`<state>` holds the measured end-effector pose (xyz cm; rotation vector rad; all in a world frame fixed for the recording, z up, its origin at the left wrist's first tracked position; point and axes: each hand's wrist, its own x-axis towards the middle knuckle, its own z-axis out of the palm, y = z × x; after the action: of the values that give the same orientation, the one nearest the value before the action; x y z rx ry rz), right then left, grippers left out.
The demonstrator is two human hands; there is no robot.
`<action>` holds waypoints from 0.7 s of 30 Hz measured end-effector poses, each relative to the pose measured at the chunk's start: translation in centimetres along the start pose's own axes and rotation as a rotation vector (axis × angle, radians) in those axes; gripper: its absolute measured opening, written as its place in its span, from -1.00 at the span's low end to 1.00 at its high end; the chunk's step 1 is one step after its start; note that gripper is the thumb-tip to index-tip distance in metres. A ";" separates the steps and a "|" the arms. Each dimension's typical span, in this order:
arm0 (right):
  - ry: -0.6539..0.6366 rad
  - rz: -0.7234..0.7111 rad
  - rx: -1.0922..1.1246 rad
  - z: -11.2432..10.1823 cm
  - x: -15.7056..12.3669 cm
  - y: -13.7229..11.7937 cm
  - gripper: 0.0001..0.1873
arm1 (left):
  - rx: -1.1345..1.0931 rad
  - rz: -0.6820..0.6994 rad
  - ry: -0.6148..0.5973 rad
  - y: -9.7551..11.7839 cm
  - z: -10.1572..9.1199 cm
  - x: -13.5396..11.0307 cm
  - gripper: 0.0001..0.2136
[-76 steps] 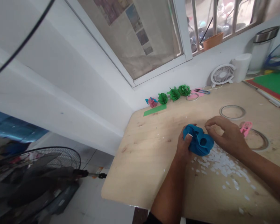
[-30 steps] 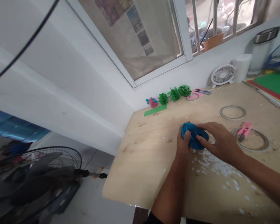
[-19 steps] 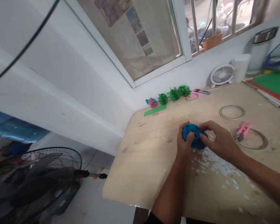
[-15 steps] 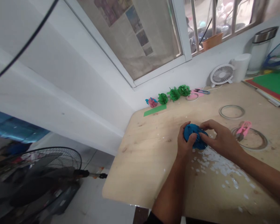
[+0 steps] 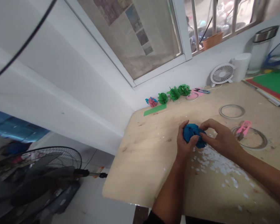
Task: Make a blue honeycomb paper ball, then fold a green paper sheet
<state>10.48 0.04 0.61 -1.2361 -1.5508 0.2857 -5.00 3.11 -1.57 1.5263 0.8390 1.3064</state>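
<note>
At the middle of the light wooden desk [image 5: 147,155], both hands are closed on a blue folded-paper ball [image 5: 192,133], which is held just above the desk surface. The left hand [image 5: 184,143] clamps the ball from its left side, with the thumb laid across the near face and the fingers curled over the top and far side. The right hand [image 5: 218,139] grips the right edge of the same ball in a pinch between thumb and forefinger; the remaining fingers are curled. The two hands meet at the ball, with fingertips just beside one another. Directly below and to the right of the hands, a scatter of small white paper scraps [image 5: 216,162] lies on the desk. To the right of the right hand, a pair of pink-handled snips [image 5: 244,128] rests across a large metal ring [image 5: 259,146]; a second metal ring [image 5: 231,111] lies farther back. Along the far edge, against the wall, stand three green paper balls [image 5: 175,93], a pink-and-blue paper ball [image 5: 151,101] and a flat green paper strip [image 5: 154,110], all well apart from the hands. A small white desk fan [image 5: 221,74] stands at the far right.
</note>
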 end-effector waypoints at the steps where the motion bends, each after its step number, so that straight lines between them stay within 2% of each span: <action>1: 0.000 -0.018 0.004 0.0 0.0 0.0 -0.91 | -0.006 -0.001 0.002 0.0 0.0 0.0 -0.33; 6: -0.027 -0.083 0.036 0.0 0.0 0.2 -0.91 | -0.008 0.007 -0.003 0.0 0.0 -0.1 -0.33; 14: -0.053 -0.100 0.005 -0.1 0.1 0.4 -0.92 | 0.017 0.038 -0.056 0.1 0.0 -0.1 -0.32; 21: -0.059 -0.202 -0.044 -0.2 0.2 0.6 -0.95 | 0.014 0.031 -0.057 0.2 0.2 -0.2 -0.30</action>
<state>11.04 0.37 0.35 -1.1030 -1.7266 0.1590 -4.87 2.84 -1.48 1.5864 0.7926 1.2761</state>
